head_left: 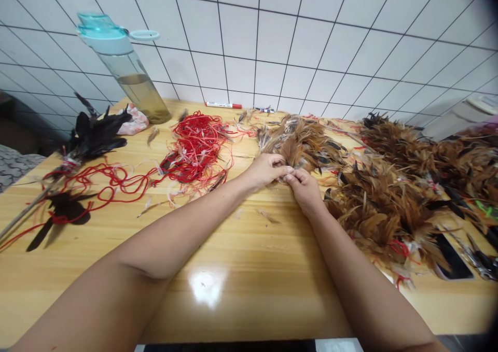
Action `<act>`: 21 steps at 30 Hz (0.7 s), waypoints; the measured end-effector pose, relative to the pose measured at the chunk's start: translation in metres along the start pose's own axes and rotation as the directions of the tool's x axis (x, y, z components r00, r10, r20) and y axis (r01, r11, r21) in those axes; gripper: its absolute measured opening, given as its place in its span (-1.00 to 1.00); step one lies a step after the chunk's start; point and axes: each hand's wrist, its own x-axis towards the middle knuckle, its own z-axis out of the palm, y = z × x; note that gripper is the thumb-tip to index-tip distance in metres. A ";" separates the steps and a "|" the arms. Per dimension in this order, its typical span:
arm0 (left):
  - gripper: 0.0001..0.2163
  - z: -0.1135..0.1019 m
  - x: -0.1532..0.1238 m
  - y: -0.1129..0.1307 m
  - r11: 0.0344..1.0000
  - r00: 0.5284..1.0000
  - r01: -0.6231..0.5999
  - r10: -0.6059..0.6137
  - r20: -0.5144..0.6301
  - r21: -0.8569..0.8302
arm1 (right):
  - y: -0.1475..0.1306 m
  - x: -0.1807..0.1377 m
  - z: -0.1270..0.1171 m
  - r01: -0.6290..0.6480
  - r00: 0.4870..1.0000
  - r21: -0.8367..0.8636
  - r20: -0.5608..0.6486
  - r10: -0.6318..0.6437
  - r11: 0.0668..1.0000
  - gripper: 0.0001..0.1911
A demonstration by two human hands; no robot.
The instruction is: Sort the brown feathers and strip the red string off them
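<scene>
My left hand (267, 170) and my right hand (305, 187) meet over the middle of the table, thumbs and fingertips pinched together. A brown feather (291, 152) rises from between the fingertips, its quill end hidden by them. Just behind the hands lies a loose pile of brown and grey feathers (315, 139). To the left of my left hand is a tangled heap of red string (198, 144). A bundle of brown feathers (383, 201), bound with red string at its near end, lies to the right of my right hand.
A tall bottle (134, 82) stands at the back left. Black feathers (95, 134) are tied to a stick at the left edge. A red-capped marker (223, 104) lies by the tiled wall. At right are a phone (453, 256), scissors (480, 256) and more feather bundles (451, 160).
</scene>
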 end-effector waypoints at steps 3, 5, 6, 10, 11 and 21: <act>-0.80 0.000 0.000 0.001 0.999 0.998 0.020 -0.017 0.054 -0.050 | 0.000 -0.001 -0.001 0.026 1.000 -0.097 -0.001 -0.026 0.995 -0.79; -0.80 -0.002 -0.001 0.001 0.994 0.994 0.043 -0.033 0.104 -0.098 | 0.000 -0.001 -0.001 0.042 0.999 -0.126 -0.010 -0.044 0.991 -0.78; -0.79 -0.003 -0.001 0.001 0.992 0.992 0.043 -0.028 0.127 -0.115 | 0.000 -0.001 -0.001 0.053 0.998 -0.125 -0.014 -0.055 0.991 -0.78; -0.75 -0.010 0.000 0.001 0.986 0.978 0.033 0.002 0.206 -0.165 | 0.001 -0.001 -0.001 0.093 0.996 -0.041 0.013 -0.093 0.995 -0.78; -0.74 -0.012 0.000 0.001 0.984 0.975 0.037 0.002 0.221 -0.173 | 0.001 -0.001 -0.001 0.089 0.996 -0.016 0.026 -0.088 0.996 -0.77; -0.71 -0.008 0.002 0.000 0.899 0.994 0.055 -0.006 0.113 -0.434 | -0.024 -0.004 0.000 -0.119 0.993 0.410 0.067 0.100 0.904 -0.72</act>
